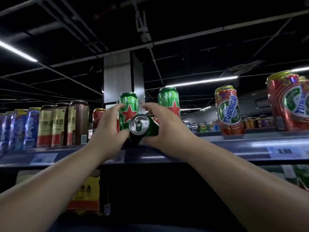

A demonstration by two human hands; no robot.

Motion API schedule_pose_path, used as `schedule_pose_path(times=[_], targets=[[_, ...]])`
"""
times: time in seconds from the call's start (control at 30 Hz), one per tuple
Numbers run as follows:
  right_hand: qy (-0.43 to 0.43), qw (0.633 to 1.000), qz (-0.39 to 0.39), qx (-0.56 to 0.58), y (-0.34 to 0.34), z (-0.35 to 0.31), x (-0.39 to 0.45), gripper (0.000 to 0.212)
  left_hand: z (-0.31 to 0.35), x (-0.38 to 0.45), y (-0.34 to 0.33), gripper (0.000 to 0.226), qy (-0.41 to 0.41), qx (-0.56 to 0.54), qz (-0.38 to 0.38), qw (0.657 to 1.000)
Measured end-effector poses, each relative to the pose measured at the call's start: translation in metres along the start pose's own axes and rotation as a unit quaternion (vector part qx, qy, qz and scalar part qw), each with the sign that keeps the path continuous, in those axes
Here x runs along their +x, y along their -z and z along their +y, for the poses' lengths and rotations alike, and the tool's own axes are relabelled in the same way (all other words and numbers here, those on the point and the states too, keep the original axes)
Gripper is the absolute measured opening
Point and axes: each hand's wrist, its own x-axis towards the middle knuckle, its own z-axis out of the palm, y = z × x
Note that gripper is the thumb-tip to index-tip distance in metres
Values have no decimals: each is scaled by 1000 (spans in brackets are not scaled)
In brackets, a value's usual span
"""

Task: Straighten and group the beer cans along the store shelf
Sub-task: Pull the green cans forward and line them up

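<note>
One green aluminium beer can [143, 125] lies on its side at the front of the dark store shelf [217, 148], its silver top and pull tab facing me. I have my right hand [164, 129] wrapped around its body from the right, and my left hand [108, 129] presses in from the left with fingers [117, 108] half curled, partly open, reaching toward the upright green can with the red star [128, 109] just behind. A second upright green star can [169, 102] stands behind my right hand, apart from the first. Further right stand red cans with green and white lettering [229, 109], spaced out; to the left is a tight row of cream-and-brown cans [58, 124] and blue ones [31, 129]. My worry is that tipping the lying can upright this close will knock the star can behind it, or that it rolls off the shelf lip if my grip slackens.
</note>
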Motion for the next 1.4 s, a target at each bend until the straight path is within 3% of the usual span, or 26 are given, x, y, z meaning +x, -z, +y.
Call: schedule_pose_path(times=[0.1, 0.27, 0.4, 0.6, 0.77, 1.03, 1.2, 1.27, 1.33, 1.4], targets=[[-10, 998, 23, -50, -17, -7, 6, 91, -19, 7, 3, 83, 15, -1, -1, 1000], [-24, 992, 79, -96, -36, -9, 5, 81, -35, 22, 1, 99, 54, -103, -99, 988], [-39, 987, 110, -113, -40, -11, 8, 79, -35, 33, -5, 118, 51, -139, -102, 984], [-82, 983, 161, -42, -33, -21, 29, 56, -51, 35, 0, 123, 39, -184, -94, 978], [-134, 976, 169, -12, -27, -26, 59, 51, -73, 35, 13, 121, 45, -189, -95, 976], [-240, 957, 158, 48, -49, -20, 114, 88, -88, 30, 18, 115, 28, -197, -94, 975], [-267, 941, 164, 128, -60, -9, 130, 87, -88, 23, 15, 117, 21, -132, -80, 988], [-277, 934, 162, 156, -58, -6, 133, 78, -87, 23, 16, 120, 20, -118, -90, 989], [-284, 928, 153, 185, -57, -5, 134, 57, -89, 23, 15, 119, 13, -118, -91, 989], [-295, 926, 141, 188, -61, -6, 131, 56, -90, 23, 15, 118, 6, -121, -90, 989]])
